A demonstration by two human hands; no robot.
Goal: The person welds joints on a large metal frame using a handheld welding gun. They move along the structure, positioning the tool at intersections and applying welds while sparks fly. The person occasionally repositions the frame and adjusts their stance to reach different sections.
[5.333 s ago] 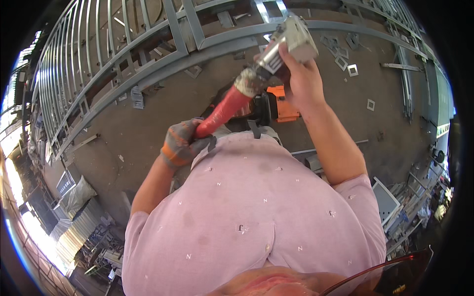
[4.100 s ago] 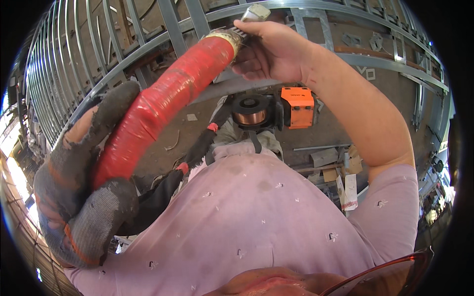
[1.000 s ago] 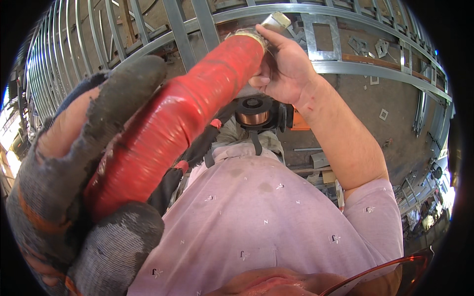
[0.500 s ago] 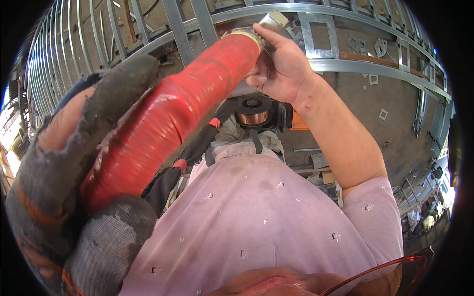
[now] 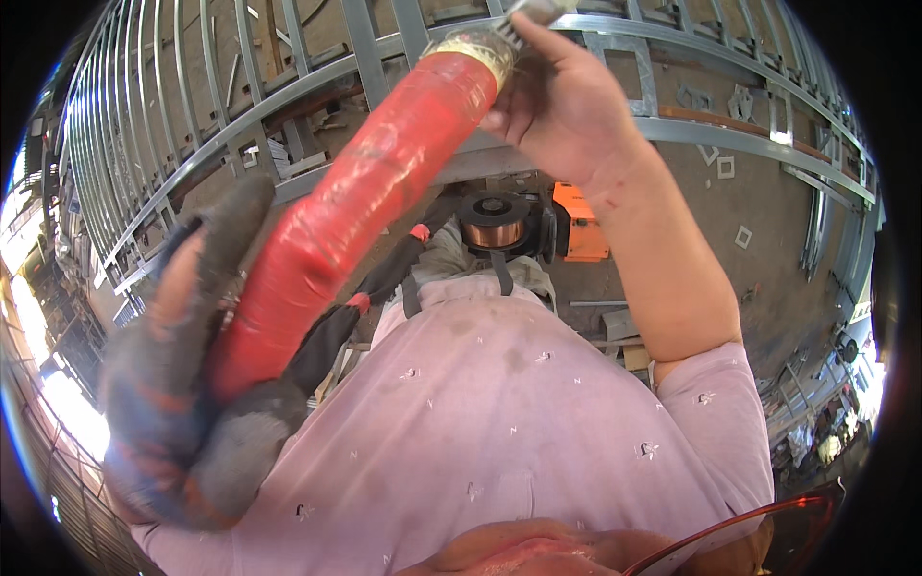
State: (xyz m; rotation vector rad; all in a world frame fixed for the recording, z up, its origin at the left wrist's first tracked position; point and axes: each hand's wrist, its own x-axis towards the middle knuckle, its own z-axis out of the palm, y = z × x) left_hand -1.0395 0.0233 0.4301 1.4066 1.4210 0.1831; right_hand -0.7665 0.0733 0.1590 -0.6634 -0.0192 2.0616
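Note:
My left hand (image 5: 187,384), in a grey and orange work glove, grips the lower end of a thick red-taped tool handle (image 5: 355,211) that slants up to the right. My bare right hand (image 5: 567,106) holds the handle's upper end, where pale tape and a metal tip (image 5: 528,14) show. Both hands are raised in front of a curved grey metal frame (image 5: 317,86). Below them are my pink shirt (image 5: 499,413) and an orange machine with a copper wire spool (image 5: 495,223) on the ground.
Grey steel bars and ladder-like frames (image 5: 749,134) curve across the concrete floor. Small square metal pieces (image 5: 742,235) lie scattered at the right. Scrap and clutter (image 5: 807,422) sit at the lower right. Black cables (image 5: 384,278) hang beside the red handle.
Over five seconds the red handle has come up close to the camera. In the last second my gloved left hand has slid slightly down and my right hand has shifted a little.

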